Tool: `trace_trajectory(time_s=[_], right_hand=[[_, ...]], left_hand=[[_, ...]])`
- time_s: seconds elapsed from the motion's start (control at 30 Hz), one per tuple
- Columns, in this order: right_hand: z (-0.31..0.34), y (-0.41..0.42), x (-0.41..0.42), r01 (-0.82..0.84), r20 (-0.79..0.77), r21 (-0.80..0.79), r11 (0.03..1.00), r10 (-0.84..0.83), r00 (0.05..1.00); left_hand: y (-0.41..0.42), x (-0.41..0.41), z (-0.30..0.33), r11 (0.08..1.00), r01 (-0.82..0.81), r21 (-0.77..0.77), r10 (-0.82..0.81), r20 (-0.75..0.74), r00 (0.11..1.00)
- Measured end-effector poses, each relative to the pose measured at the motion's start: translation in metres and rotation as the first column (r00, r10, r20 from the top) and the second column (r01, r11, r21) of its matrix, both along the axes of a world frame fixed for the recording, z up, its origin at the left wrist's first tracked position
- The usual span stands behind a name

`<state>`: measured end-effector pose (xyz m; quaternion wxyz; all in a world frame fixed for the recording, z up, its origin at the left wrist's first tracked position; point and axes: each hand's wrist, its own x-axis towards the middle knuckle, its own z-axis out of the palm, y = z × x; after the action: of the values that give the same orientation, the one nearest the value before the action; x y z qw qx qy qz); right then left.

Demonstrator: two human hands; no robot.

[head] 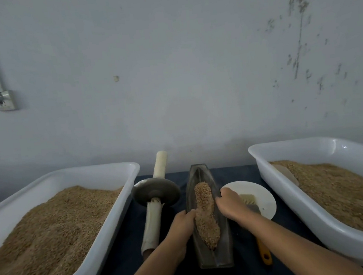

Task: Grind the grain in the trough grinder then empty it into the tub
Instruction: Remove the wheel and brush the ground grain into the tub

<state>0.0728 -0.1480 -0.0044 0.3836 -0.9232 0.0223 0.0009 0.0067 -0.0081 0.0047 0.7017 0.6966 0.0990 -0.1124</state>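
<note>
Gripping the trough grinder (213,255) by both long rims, your left hand (182,225) curls over the left edge and your right hand (229,204) clamps the right edge, on a dark-clothed table (246,271) between two white tubs.

From the head camera, the only view: the grain (205,215) lies in a long heap down the trough's groove, mounded at the far end and tapering toward you. The grinding wheel (156,192) is out of the trough, lying just left of it with its pale handle (153,226) running through the hub. With the wheel aside and both hands on the rims, you appear to be at the emptying step, about to lift; whether the grain is ground fine enough is hard to judge at this distance.

The next move calls for a level lift, so nothing slides off the open ends, then a tilt over one tub's rim. Which tub is meant the view does not say: the left tub (93,247) and the right tub (294,195) both hold similar tan grain.

By count: two tubs, one trough, one wheel, one white plate (265,198) right of the trough, one brush (263,252) with a yellow handle lying across it, two hands. A pale scoop-like object (286,172) sits half-buried in the right tub.
</note>
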Motion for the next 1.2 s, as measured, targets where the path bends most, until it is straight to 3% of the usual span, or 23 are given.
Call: trace_trajectory(time_s=[0.23,0.5,0.87,0.93,1.0,1.07,1.13,1.2], right_hand=[[0.004,-0.001,0.003,-0.002,-0.010,0.043,0.999,0.002,1.000],[0.029,-0.003,0.014,0.068,0.008,0.089,0.994,-0.069,0.998],[0.038,-0.017,0.005,-0.021,0.120,0.047,0.999,0.015,0.993],[0.037,-0.026,-0.001,-0.015,0.117,-0.012,1.000,0.016,0.993],[0.032,-0.037,-0.011,0.033,0.097,-0.176,0.984,-0.016,0.995],[0.025,-0.047,-0.023,0.136,0.137,-0.360,0.923,-0.092,0.986],[0.017,-0.054,-0.035,0.213,0.166,-0.448,0.869,-0.153,0.974],[0.010,-0.058,-0.044,0.190,0.102,-0.523,0.831,-0.161,0.982]], left_hand=[[-0.001,0.001,-0.002,0.990,-0.033,-0.135,0.023,-0.071,0.997],[-0.007,0.011,0.017,0.899,-0.032,-0.436,-0.044,-0.163,0.986],[-0.012,0.020,0.014,0.870,-0.055,-0.490,-0.041,-0.182,0.982],[-0.011,0.020,0.015,0.867,-0.037,-0.498,-0.059,-0.175,0.983],[-0.010,0.019,0.018,0.870,-0.027,-0.493,-0.063,-0.166,0.984],[-0.010,0.019,0.022,0.870,-0.020,-0.492,-0.059,-0.145,0.988],[-0.010,0.020,0.029,0.874,-0.021,-0.485,-0.046,-0.125,0.991],[-0.010,0.019,0.035,0.877,-0.031,-0.480,-0.032,-0.122,0.992]])
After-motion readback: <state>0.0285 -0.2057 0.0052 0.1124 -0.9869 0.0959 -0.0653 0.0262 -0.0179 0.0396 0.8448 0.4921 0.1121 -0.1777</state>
